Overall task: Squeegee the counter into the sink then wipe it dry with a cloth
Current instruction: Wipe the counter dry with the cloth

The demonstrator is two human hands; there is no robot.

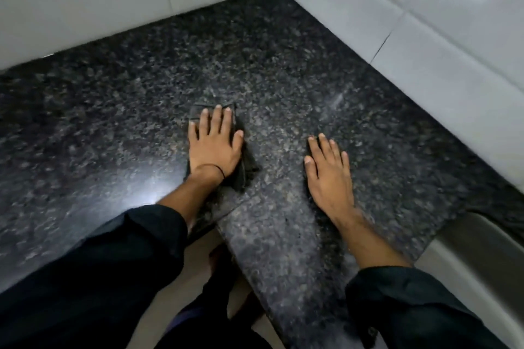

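White glossy wall tiles (425,8) meet in a corner at the back, and below them a dark speckled granite tabletop (113,110) wraps round in an L, with a bright patch of light reflected on its polished face near the front edge. At the lower right the pale curved rim of the sink (479,238) cuts into the stone; only its edge shows. Pale floor is visible in the gap below the tabletop's inner corner, along with what looks like a bare foot, though it is too dim to be sure.

The person leans in with both arms, each in a dark sleeve (93,269) pushed partway up the forearm. The left hand (214,144) lies palm down, fingers spread flat, pressing on a dark grey cloth (245,170) that sits on the tabletop roughly in the middle of the corner area; its grip is open rather than closed round the fabric, and folds of the cloth stick out past the fingertips and beside the wrist. A thin dark band circles that wrist. The right hand (330,176) rests just beside it, flat on bare stone, fingers together and extended, grip open and holding nothing, between the cloth and the sink.
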